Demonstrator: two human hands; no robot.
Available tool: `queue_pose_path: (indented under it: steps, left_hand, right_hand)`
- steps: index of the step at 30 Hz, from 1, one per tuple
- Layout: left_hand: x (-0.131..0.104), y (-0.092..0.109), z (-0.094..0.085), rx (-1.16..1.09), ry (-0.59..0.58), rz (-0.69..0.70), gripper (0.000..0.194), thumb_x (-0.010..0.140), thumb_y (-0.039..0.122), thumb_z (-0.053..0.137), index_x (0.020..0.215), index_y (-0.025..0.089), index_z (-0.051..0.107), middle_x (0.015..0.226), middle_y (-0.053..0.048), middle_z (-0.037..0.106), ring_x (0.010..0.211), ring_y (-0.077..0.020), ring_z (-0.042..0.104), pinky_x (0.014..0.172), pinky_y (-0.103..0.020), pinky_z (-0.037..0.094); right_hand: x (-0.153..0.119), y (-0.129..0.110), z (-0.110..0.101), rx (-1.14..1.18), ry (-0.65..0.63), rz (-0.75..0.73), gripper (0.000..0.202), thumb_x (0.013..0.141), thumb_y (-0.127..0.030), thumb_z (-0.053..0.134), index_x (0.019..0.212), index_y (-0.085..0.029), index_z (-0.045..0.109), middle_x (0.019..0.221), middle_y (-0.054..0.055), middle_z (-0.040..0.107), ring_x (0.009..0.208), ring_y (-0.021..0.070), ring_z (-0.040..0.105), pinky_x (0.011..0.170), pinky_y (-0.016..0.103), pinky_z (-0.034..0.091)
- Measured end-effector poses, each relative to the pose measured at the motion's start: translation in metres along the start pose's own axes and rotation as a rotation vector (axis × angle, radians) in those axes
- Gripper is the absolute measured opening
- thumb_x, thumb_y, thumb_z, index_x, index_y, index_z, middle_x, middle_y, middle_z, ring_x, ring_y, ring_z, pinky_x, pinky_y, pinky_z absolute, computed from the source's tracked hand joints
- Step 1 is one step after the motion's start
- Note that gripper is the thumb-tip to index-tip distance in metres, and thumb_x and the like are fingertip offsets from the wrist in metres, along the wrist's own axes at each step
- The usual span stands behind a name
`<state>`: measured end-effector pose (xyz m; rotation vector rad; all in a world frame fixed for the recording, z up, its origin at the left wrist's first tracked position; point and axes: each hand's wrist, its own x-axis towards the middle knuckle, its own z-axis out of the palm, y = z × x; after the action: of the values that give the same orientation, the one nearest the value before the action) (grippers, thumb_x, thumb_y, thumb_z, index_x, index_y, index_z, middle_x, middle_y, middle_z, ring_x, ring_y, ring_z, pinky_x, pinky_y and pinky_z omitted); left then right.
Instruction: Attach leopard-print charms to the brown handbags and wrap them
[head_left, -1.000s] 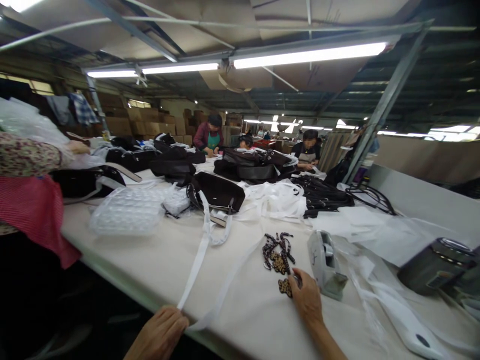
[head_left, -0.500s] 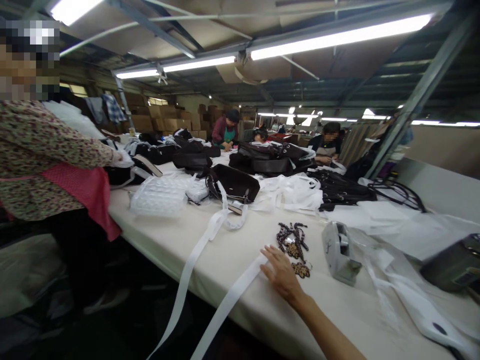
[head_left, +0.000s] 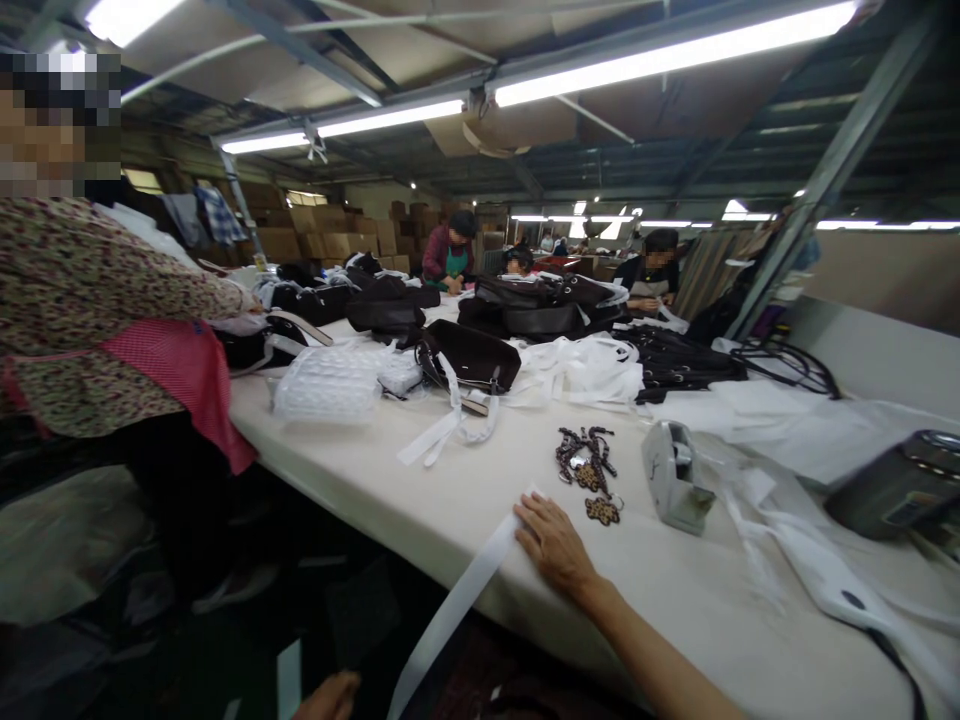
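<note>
My right hand [head_left: 553, 545] is at the table's front edge, its fingers together on the upper end of a long white strip [head_left: 461, 600], which hangs down over the edge. At the bottom of the view my left hand [head_left: 330, 697] shows only in part, fingers curled; whatever is in them cannot be made out. Just right of my right hand lie dark beaded cords with leopard-print flower charms [head_left: 602, 511]. A grey tape dispenser [head_left: 675, 478] stands further right. Beyond, a dark bag [head_left: 476, 357] has a white-wrapped strap [head_left: 450, 425] trailing onto the table.
A person in a floral top [head_left: 82, 300] stands at the left with an arm over the bags. Bubble wrap [head_left: 328, 383], white straps [head_left: 585, 370] and dark bags [head_left: 540, 310] lie behind. A dark metal container [head_left: 896, 490] is at the right. People work at the back.
My left hand has come into view at the bottom. The strip trailing from the bag's strap no longer hangs over the edge; its short end lies on the table. My right hand stays on its strip.
</note>
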<state>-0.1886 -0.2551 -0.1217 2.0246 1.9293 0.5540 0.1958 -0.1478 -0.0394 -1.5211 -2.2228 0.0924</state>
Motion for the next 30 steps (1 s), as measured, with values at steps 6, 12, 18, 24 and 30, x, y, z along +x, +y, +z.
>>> queue_pose_path:
  steps: [6, 12, 18, 24, 30]
  left_hand:
    - [0.086, 0.141, -0.027, -0.353, -0.026, 0.280, 0.030, 0.097, 0.036, 0.038, 0.098, 0.022, 0.065, 0.099, -0.006, 0.070, 0.093, -0.0199, 0.065, 0.086, -0.031, 0.051]
    - [0.157, 0.249, 0.006, -0.025, -0.059, 0.447, 0.018, 0.093, 0.025, 0.049, 0.104, 0.018, 0.062, 0.103, -0.008, 0.064, 0.101, -0.0234, 0.058, 0.088, -0.034, 0.045]
    - [0.173, 0.268, 0.039, 0.118, -0.098, 0.465, 0.017, 0.093, 0.029, 0.048, 0.097, 0.019, 0.061, 0.097, -0.008, 0.063, 0.093, -0.0253, 0.058, 0.079, -0.037, 0.040]
    - [0.172, 0.265, 0.052, -0.048, -0.097, 0.441, 0.020, 0.094, 0.024, 0.039, 0.091, 0.020, 0.058, 0.091, -0.007, 0.065, 0.088, -0.0240, 0.060, 0.080, -0.037, 0.042]
    - [0.168, 0.259, 0.067, -0.279, -0.064, 0.522, 0.030, 0.091, 0.018, 0.038, 0.117, 0.018, 0.052, 0.105, -0.011, 0.067, 0.098, -0.0233, 0.062, 0.090, -0.037, 0.047]
  right_hand:
    - [-0.001, 0.003, 0.001, 0.137, 0.114, -0.085, 0.033, 0.093, -0.028, 0.052, 0.122, -0.020, 0.065, 0.129, 0.011, 0.063, 0.126, 0.0250, 0.054, 0.110, 0.047, 0.042]
    - [-0.003, 0.006, 0.000, 0.351, 0.285, 0.052, 0.030, 0.094, -0.022, 0.045, 0.117, -0.020, 0.064, 0.116, 0.009, 0.069, 0.109, 0.0210, 0.065, 0.100, 0.039, 0.051]
    - [0.001, 0.011, -0.005, 0.521, 0.421, 0.258, 0.024, 0.090, -0.015, 0.044, 0.105, -0.021, 0.061, 0.097, 0.004, 0.069, 0.092, 0.0159, 0.066, 0.087, 0.028, 0.053]
    - [0.003, 0.019, 0.005, 0.475, 0.485, 0.411, 0.032, 0.085, -0.022, 0.054, 0.117, -0.019, 0.059, 0.113, 0.009, 0.067, 0.106, 0.0224, 0.063, 0.097, 0.037, 0.050]
    - [0.004, 0.015, -0.001, 0.528, 0.386, 0.393, 0.028, 0.084, -0.025, 0.057, 0.111, -0.023, 0.062, 0.108, 0.006, 0.070, 0.098, 0.0225, 0.064, 0.092, 0.037, 0.051]
